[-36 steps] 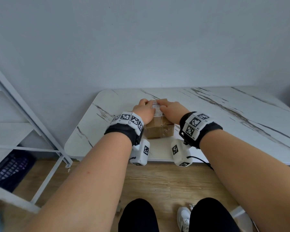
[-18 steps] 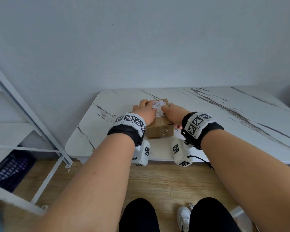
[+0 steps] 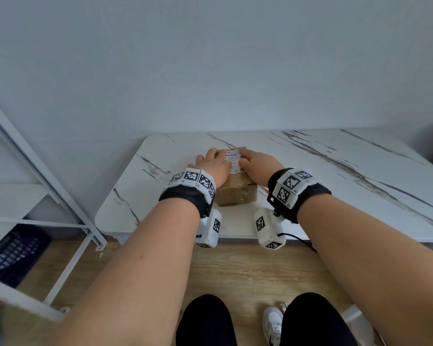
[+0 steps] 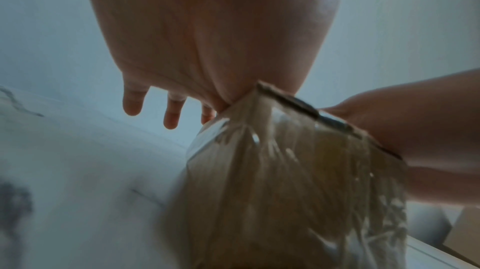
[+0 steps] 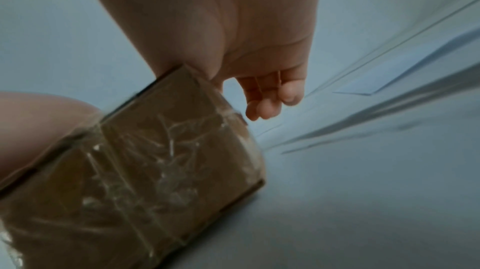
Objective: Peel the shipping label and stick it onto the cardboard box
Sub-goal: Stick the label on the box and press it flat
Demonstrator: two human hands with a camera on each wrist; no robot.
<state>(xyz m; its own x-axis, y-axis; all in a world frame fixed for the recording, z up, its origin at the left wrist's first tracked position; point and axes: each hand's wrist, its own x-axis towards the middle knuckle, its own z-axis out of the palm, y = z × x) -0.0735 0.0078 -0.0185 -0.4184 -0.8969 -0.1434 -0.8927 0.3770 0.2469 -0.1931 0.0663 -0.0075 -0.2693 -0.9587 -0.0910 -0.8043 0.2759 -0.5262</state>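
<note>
A small brown cardboard box (image 3: 236, 193) wrapped in clear tape stands on the marble table (image 3: 335, 171). The white shipping label (image 3: 234, 161) lies flat on the box's top. My left hand (image 3: 214, 164) rests on the label's left side and my right hand (image 3: 256, 164) on its right side, both with fingers extended and palms down. In the left wrist view the left hand's fingers (image 4: 170, 111) hang straight past the box (image 4: 285, 181). In the right wrist view the right hand's fingers (image 5: 267, 97) reach past the box (image 5: 145, 170) corner.
A white metal shelf frame (image 3: 43, 176) stands left of the table, with a dark crate (image 3: 10, 253) under it. A grey wall rises behind the table. My knees and a white shoe (image 3: 273, 323) are below the near table edge.
Both hands have slid apart across the label, left hand leftward and right hand rightward, uncovering more of the label. The box stays in place.
</note>
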